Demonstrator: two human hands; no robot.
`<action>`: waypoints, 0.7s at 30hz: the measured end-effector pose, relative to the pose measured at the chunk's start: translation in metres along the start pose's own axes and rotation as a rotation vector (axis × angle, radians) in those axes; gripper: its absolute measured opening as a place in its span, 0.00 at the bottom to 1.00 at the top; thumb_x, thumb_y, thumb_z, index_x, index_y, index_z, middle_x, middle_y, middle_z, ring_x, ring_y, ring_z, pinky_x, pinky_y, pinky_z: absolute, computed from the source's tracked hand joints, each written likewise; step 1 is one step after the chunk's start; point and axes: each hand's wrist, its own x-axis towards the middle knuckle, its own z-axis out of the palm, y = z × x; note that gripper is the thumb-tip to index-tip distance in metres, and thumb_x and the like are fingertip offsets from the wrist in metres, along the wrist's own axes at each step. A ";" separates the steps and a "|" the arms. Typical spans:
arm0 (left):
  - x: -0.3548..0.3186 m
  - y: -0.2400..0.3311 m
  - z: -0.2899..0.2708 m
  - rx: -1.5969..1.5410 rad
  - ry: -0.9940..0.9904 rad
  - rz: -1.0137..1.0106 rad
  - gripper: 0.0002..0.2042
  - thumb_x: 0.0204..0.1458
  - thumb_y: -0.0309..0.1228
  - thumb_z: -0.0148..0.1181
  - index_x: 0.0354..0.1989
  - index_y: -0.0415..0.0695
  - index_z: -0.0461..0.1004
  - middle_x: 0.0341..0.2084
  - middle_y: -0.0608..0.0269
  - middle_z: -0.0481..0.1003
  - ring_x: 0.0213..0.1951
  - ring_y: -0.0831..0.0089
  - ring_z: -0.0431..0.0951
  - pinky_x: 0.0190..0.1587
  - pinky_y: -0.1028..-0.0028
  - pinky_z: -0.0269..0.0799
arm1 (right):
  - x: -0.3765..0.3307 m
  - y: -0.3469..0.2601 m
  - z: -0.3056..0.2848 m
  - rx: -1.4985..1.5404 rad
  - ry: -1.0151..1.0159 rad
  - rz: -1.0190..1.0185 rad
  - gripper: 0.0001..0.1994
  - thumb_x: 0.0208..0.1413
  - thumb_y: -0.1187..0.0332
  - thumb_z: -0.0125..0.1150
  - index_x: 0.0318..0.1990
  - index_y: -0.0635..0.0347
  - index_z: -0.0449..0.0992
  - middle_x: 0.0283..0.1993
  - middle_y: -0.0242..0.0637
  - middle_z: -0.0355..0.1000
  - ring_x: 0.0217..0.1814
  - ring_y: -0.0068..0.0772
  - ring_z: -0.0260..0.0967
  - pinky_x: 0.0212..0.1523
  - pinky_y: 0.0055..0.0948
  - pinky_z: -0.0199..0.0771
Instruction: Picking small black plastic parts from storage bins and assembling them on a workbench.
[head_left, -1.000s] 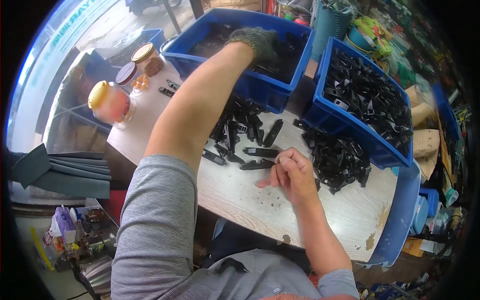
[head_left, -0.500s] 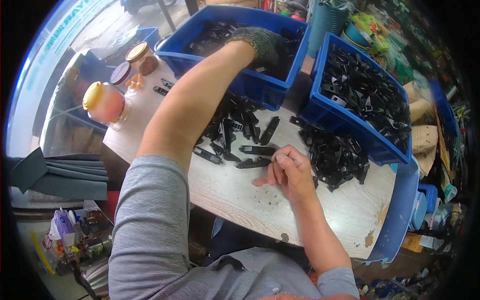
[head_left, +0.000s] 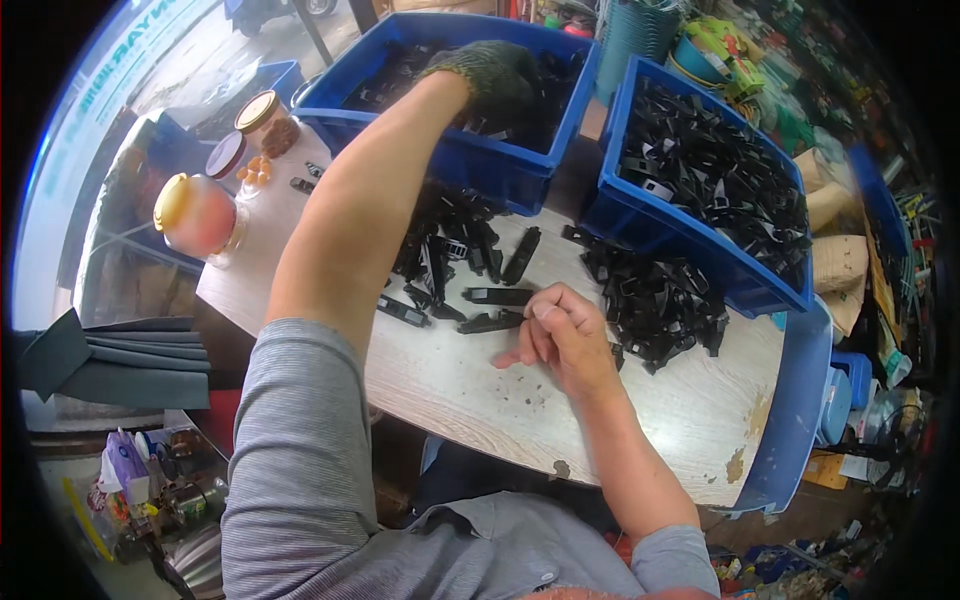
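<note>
Left hand: gloved [head_left: 495, 75], reaching far forward into the blue bin [head_left: 540, 175], fingers curled down among black parts there; grip itself hidden, cannot tell whether anything is held.
Left arm: bare forearm stretched long and straight from the grey sleeve [head_left: 300, 440], crossing over the loose pile [head_left: 450, 245] of black parts on the table.
Right hand: bare [head_left: 560, 335], resting on the table [head_left: 470, 390], fingers loosely curled, thumb and forefinger tips closed together by a black plastic piece [head_left: 490, 322], touching its near end.
Right arm: bent, coming up from the lower edge, wrist low on the tabletop.
Black pieces: another flat one [head_left: 498, 296] just beyond the right hand's fingertips; a heap [head_left: 655, 300] just right of the right hand.
Second blue bin: [head_left: 640, 215] beyond the right hand, full of black parts.
Jars: [head_left: 195, 215] well left of the left forearm, at the table's far corner.
</note>
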 end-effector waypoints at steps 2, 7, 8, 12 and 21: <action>0.000 -0.007 0.000 -0.020 0.015 0.021 0.24 0.51 0.43 0.60 0.57 0.51 0.76 0.51 0.53 0.78 0.52 0.56 0.78 0.56 0.60 0.72 | 0.000 0.000 0.001 0.004 -0.007 0.008 0.09 0.64 0.67 0.53 0.36 0.64 0.70 0.18 0.30 0.56 0.21 0.28 0.63 0.36 0.52 0.84; -0.017 -0.028 -0.001 -0.370 0.327 0.055 0.23 0.52 0.39 0.65 0.57 0.49 0.75 0.48 0.53 0.79 0.49 0.61 0.79 0.53 0.62 0.74 | -0.001 -0.002 0.003 -0.007 -0.001 0.028 0.09 0.64 0.67 0.52 0.36 0.65 0.71 0.17 0.30 0.56 0.22 0.28 0.63 0.36 0.50 0.84; -0.025 -0.027 -0.004 -0.512 0.391 0.071 0.22 0.52 0.37 0.66 0.56 0.48 0.75 0.47 0.54 0.79 0.49 0.62 0.79 0.52 0.63 0.74 | -0.001 -0.002 0.002 -0.005 0.002 0.028 0.09 0.64 0.67 0.52 0.36 0.65 0.71 0.17 0.30 0.56 0.22 0.28 0.63 0.36 0.50 0.84; -0.061 -0.023 -0.019 -0.684 0.610 0.026 0.20 0.48 0.27 0.66 0.52 0.42 0.74 0.41 0.59 0.78 0.44 0.69 0.78 0.47 0.70 0.75 | 0.000 0.000 0.002 0.001 -0.006 0.017 0.09 0.63 0.68 0.52 0.35 0.64 0.71 0.17 0.30 0.56 0.22 0.27 0.63 0.35 0.50 0.84; -0.188 -0.039 0.031 -0.516 0.995 -0.088 0.19 0.49 0.26 0.65 0.52 0.43 0.74 0.50 0.54 0.76 0.49 0.61 0.79 0.53 0.65 0.76 | 0.002 -0.001 0.001 -0.031 0.000 0.025 0.09 0.63 0.67 0.53 0.36 0.64 0.71 0.17 0.30 0.57 0.22 0.27 0.63 0.35 0.52 0.84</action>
